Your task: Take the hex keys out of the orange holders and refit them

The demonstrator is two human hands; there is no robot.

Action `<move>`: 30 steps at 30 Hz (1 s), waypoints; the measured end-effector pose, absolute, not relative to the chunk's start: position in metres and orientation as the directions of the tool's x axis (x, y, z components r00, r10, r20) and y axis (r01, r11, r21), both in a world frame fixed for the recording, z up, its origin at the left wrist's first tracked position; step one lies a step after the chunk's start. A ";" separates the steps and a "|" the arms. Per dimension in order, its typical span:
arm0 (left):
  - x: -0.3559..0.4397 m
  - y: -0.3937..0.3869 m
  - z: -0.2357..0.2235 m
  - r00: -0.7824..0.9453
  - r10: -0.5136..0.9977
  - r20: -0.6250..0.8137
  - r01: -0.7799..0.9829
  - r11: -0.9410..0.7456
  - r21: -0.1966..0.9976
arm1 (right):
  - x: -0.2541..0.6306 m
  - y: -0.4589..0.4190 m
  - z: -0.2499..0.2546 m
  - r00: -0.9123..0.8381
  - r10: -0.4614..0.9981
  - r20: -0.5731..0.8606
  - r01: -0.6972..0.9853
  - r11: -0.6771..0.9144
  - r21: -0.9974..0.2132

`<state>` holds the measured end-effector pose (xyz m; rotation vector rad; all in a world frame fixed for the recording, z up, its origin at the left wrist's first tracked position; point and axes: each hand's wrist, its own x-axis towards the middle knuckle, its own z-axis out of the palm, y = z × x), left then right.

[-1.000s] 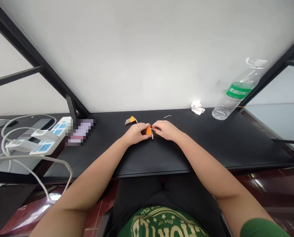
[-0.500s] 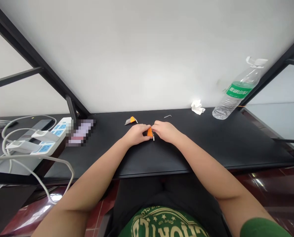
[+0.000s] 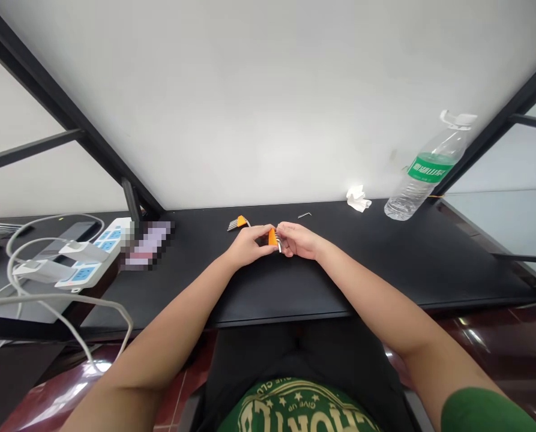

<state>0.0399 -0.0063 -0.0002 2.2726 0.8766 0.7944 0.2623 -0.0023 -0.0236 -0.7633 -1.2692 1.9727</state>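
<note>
Between my hands is an orange hex key holder point(image 3: 272, 237) with several bent metal keys showing on its right side. My left hand point(image 3: 251, 245) grips the holder between thumb and fingers. The fingers of my right hand point(image 3: 298, 239) are closed at the short ends of the keys, and I cannot tell which key they pinch. A second orange hex key set point(image 3: 237, 222) lies just behind my left hand. One loose hex key point(image 3: 304, 215) rests on the black table beyond my right hand.
A crumpled white tissue point(image 3: 358, 198) and a large clear bottle point(image 3: 423, 174) with a green label stand by the wall. To the left are a power strip point(image 3: 110, 237) with white plugs and cables, and a blurred-out flat thing point(image 3: 148, 244). Black metal frames flank both sides.
My right hand has turned slightly, so more of its fingers show beside the holder's keys. The left hand keeps its hold. The view has shifted a little.
</note>
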 end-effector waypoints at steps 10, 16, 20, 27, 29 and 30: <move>0.035 0.000 -0.015 0.650 0.694 0.309 0.497 -0.696 0.518 | 0.289 0.021 -0.030 -0.220 0.975 -0.036 0.397 0.056 -0.916; 0.021 0.011 -0.025 0.608 0.757 0.240 0.574 -0.628 0.525 | 0.327 0.041 -0.038 -0.102 0.995 -0.007 0.883 0.088 -0.461; 0.018 0.014 -0.025 0.595 0.771 0.227 0.587 -0.610 0.533 | 0.325 0.037 -0.037 -0.132 0.988 -0.080 0.924 0.093 -0.372; 0.017 0.014 -0.026 0.600 0.770 0.219 0.591 -0.610 0.528 | 0.319 0.032 -0.035 -0.129 0.991 -0.037 0.926 0.107 -0.362; 0.017 0.014 -0.026 0.599 0.770 0.220 0.591 -0.610 0.528 | 0.318 0.029 -0.034 -0.130 0.991 -0.010 0.931 0.119 -0.346; 0.017 0.014 -0.026 0.597 0.772 0.217 0.591 -0.607 0.532 | 0.317 0.028 -0.033 -0.134 0.991 0.011 0.935 0.130 -0.330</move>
